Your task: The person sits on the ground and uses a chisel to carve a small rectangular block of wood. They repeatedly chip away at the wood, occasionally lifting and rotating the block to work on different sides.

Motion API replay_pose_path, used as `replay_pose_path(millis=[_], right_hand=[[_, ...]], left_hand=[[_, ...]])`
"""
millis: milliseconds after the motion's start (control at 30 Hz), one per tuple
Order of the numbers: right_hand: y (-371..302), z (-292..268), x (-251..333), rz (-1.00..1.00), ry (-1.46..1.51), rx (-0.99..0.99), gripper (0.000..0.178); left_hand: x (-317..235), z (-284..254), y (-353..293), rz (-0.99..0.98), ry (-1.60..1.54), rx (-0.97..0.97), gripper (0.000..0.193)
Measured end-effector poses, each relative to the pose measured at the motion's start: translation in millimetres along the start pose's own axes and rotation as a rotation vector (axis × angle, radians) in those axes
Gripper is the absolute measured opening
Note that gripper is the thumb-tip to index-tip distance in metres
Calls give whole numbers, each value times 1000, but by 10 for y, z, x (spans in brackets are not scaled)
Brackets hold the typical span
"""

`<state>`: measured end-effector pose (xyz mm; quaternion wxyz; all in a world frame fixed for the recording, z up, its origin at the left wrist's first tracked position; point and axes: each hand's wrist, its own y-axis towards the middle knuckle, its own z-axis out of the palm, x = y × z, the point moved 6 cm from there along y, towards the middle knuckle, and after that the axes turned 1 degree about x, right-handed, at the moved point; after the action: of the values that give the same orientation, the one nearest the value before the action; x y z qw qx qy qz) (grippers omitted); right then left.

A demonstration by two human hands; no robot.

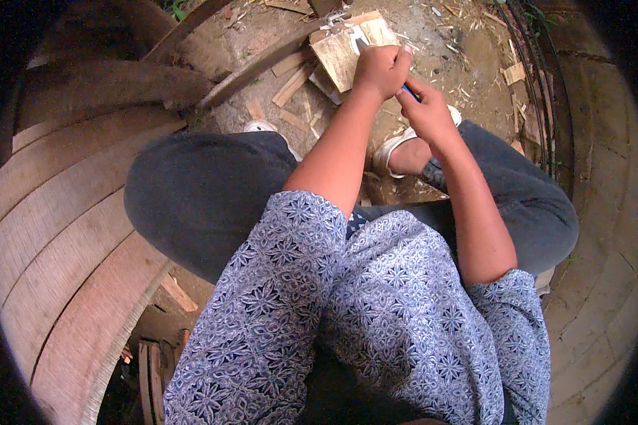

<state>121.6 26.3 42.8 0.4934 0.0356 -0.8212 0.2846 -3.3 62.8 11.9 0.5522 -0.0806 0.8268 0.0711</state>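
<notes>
Both of my hands are ahead of me, close together over a pale wooden block (330, 61) on the ground. My left hand (383, 71) is closed in a fist, its thumb up, at the block's right edge. Just behind it and to the right, my right hand (427, 112) is closed on a blue-handled tool (410, 92). Only a bit of the blue handle shows between the hands. A grey blade-like tip (362, 44) juts past my left fist towards a small white piece (355, 37) on the block. The rest of the tool is hidden by my fingers.
Wood chips and offcuts (290, 88) lie scattered over the dirt ground. Curved-looking wooden planks (71, 234) are on my left, with a board (262, 67) leading towards the block. Dark cables (542, 78) run down the right side. My light shoes (393, 152) stand near the block.
</notes>
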Motion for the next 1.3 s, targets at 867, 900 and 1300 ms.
replay_pose_path(millis=[867,900,1300], right_hand=[[56,-492,-179,69,150,-84,45],[52,-486,-173,78,149,-85,44],[61,-436,-182,94,179,-82,45]], left_hand=[[236,-216,319,-179,-1381,-290,22],[219,-226,316,-181,-1381,-293,22],[312,-214,357,-192,-1345,-273,21]])
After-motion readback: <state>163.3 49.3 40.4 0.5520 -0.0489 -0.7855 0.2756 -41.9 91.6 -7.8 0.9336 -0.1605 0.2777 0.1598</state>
